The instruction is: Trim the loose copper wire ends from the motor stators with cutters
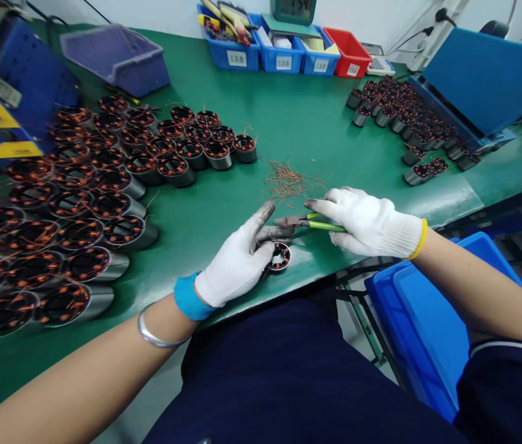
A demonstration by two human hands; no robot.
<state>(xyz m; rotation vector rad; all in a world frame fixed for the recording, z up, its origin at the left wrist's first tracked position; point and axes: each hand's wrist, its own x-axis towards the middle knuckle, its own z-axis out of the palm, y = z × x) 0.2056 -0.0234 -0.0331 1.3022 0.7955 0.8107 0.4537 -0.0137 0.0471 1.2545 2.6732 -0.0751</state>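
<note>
My left hand [237,259], in a white glove with a blue cuff, grips a small round stator [280,257] with copper windings near the front edge of the green bench [224,203]. My right hand [369,222], in a white glove with a yellow cuff, holds green-handled cutters [310,222]. The cutter jaws point left and meet my left fingertips just above the stator. A loose heap of cut copper wire bits [286,180] lies just beyond both hands.
Several wound stators [71,209] cover the bench's left side, and another batch [404,120] lies far right. Blue and red bins [284,52] line the back edge. A purple tray [117,55] sits back left, a blue crate [427,320] at my right knee.
</note>
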